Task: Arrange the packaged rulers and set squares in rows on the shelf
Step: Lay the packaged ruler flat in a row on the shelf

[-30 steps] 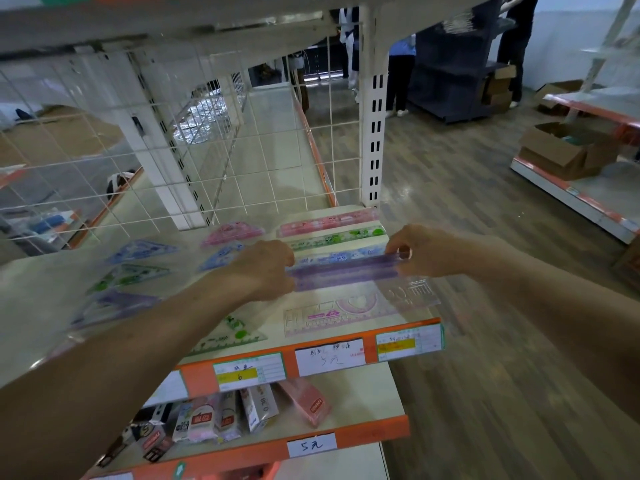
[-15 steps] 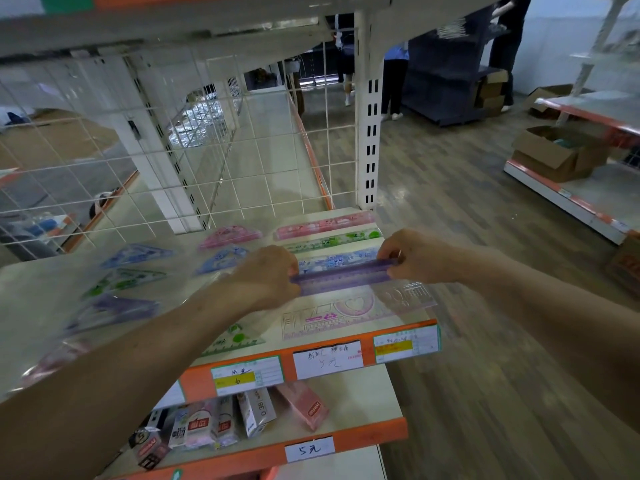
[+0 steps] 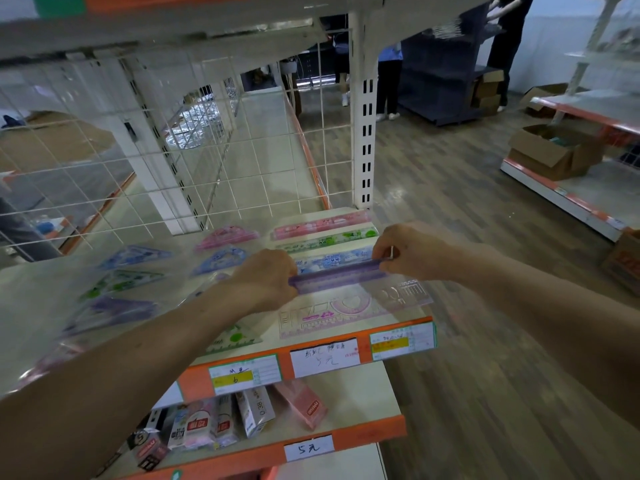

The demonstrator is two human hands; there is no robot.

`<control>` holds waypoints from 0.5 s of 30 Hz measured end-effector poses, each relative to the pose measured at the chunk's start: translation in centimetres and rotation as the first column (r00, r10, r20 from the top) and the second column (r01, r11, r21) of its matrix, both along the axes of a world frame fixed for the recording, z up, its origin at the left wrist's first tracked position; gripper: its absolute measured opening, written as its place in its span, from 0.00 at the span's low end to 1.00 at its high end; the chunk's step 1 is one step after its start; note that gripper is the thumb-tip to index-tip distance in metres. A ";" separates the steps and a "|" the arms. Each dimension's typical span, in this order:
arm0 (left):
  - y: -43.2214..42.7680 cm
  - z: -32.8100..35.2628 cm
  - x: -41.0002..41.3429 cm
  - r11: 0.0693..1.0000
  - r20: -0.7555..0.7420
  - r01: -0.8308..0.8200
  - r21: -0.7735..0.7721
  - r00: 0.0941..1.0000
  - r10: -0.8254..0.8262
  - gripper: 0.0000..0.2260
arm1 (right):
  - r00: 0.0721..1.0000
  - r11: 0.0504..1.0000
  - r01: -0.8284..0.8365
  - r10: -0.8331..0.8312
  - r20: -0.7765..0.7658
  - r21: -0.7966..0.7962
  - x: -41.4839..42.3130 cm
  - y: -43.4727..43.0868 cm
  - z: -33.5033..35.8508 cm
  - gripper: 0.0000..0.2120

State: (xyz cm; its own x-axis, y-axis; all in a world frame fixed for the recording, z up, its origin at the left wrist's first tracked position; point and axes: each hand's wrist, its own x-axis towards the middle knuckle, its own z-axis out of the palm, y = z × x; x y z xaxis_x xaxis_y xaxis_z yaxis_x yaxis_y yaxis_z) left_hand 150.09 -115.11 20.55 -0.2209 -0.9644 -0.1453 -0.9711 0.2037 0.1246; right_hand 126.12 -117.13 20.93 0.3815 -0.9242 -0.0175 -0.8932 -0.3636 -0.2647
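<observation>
Lower shelf-edge tag (image 3: 308, 447) reads "5元"; a white box (image 3: 256, 408) shows "0.38".

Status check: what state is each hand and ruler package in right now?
Purple ruler, held level at both ends.
Left hand, grips its left end.
Right hand, pinches its right end.
Blue ruler, flat on the shelf.
Green ruler, flat behind it.
Pink ruler, flat, rearmost.
Cardboard box, flaps open.
</observation>
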 end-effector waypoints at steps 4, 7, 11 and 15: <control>-0.3 0.3 0.2 1.000 0.005 0.014 -0.022 1.000 -0.014 0.07 | 1.000 0.999 0.000 0.000 0.008 -0.052 -0.1 0.0 0.1 0.09; -0.1 0.2 0.2 1.000 0.038 0.022 0.014 0.999 -0.022 0.06 | 0.998 0.999 -0.007 0.005 0.070 0.033 -0.3 0.0 -0.4 0.09; -0.8 0.6 1.0 1.000 0.001 0.025 0.010 1.000 -0.025 0.08 | 0.950 0.972 0.059 -0.125 0.285 0.229 -1.4 -0.4 0.6 0.13; -0.7 0.3 1.0 1.000 0.038 0.031 0.005 0.999 -0.031 0.10 | 0.981 0.981 0.062 -0.094 0.169 0.184 -1.6 0.2 0.1 0.14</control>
